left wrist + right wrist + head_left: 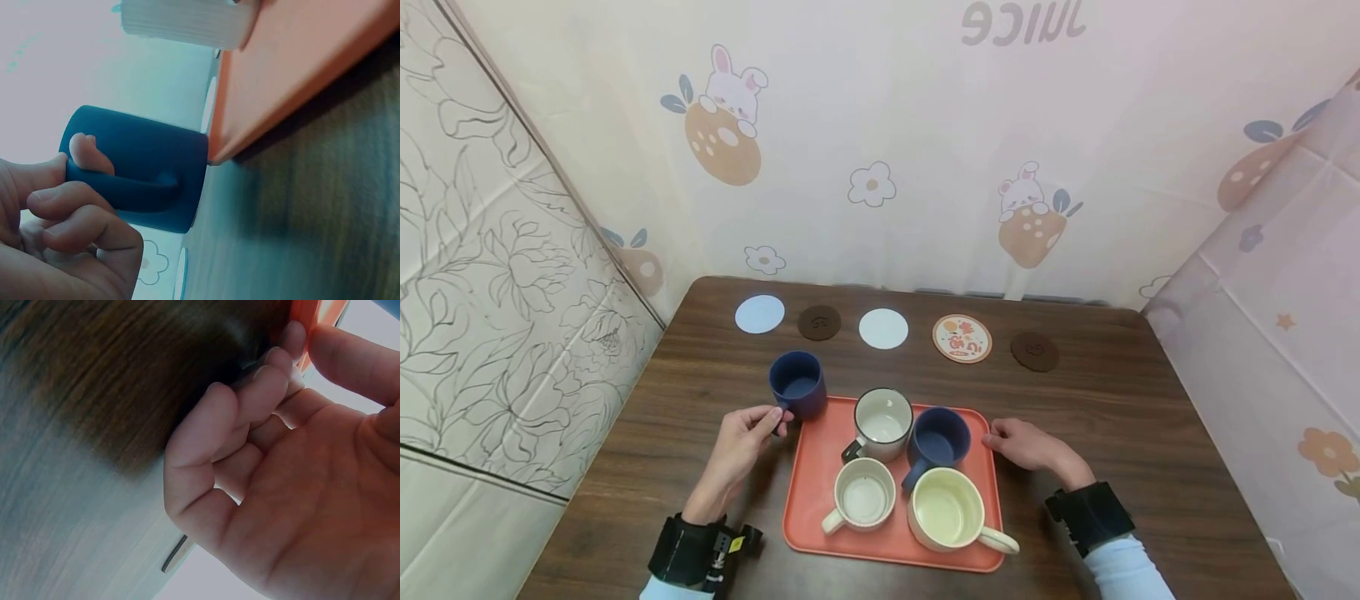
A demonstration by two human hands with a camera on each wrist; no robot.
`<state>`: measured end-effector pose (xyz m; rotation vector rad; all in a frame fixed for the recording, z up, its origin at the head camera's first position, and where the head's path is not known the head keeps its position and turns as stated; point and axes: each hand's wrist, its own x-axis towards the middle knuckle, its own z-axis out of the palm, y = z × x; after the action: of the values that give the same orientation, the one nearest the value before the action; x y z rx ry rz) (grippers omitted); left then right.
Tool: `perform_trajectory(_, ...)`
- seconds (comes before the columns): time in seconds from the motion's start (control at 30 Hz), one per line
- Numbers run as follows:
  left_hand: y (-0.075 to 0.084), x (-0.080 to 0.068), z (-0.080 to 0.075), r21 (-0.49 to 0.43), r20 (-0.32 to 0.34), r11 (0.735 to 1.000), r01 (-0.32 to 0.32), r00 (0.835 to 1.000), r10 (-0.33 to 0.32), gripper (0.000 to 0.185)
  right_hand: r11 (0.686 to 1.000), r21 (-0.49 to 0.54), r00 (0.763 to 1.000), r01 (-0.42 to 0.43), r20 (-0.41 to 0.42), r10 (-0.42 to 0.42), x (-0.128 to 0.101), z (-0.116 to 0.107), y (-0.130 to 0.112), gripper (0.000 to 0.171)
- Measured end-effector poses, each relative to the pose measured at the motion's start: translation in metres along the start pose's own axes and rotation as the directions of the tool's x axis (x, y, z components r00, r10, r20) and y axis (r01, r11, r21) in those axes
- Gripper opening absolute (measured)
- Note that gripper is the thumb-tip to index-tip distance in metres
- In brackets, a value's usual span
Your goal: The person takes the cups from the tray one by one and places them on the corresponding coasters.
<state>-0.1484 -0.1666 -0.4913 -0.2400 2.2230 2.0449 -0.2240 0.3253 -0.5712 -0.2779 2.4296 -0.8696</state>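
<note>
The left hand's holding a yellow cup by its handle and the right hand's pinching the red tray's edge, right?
Not yellow: the left wrist view shows the left hand holding a round, dark blue cup by its handle. The right hand does pinch the edge of the rectangular coral-red tray.

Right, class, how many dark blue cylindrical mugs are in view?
2: the first mug is gripped in the left hand; the second mug stands on the coral-red rectangular tray, just beyond the pale-yellow mug.
</note>
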Motion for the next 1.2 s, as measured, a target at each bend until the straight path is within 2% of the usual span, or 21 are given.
perform_trajectory(0.2,-0.005,0.004,-0.002,0.030,-0.039,0.999,-0.023,0.999,0.024,0.030,1.000,0.008,1.000,0.011,0.004,-0.011,0.002,0.000,0.003,0.031)
perform_trajectory(0.23,-0.005,0.005,-0.002,0.033,-0.046,0.999,-0.024,0.999,0.025,0.031,1.000,0.009,1.000,0.012,0.003,-0.012,-0.003,-0.002,-0.006,0.030)
perform_trajectory(0.43,-0.005,0.011,-0.007,0.019,-0.070,1.000,-0.019,0.997,0.021,0.033,1.000,0.000,1.000,-0.018,-0.010,0.018,-0.004,-0.002,-0.010,0.029)
perform_trajectory(0.47,-0.005,0.012,-0.008,0.017,-0.074,1.000,-0.016,0.997,0.017,0.033,1.000,-0.002,1.000,-0.017,-0.011,0.017,0.001,0.000,0.000,0.029)
perform_trajectory(0.57,-0.004,0.015,-0.010,0.015,-0.081,1.000,-0.012,0.997,0.013,0.035,1.000,0.000,1.000,0.002,-0.013,-0.002,0.004,0.001,0.005,0.031)
perform_trajectory(0.77,-0.003,0.021,-0.014,0.022,-0.095,0.999,-0.027,0.995,0.029,0.036,1.000,0.005,1.000,0.001,-0.010,-0.001,0.002,0.001,0.002,0.031)
perform_trajectory(1.2,0.001,0.035,-0.023,0.049,-0.123,0.999,-0.011,0.992,0.017,0.038,1.000,-0.006,1.000,0.002,-0.009,-0.003,0.004,0.001,0.008,0.032)
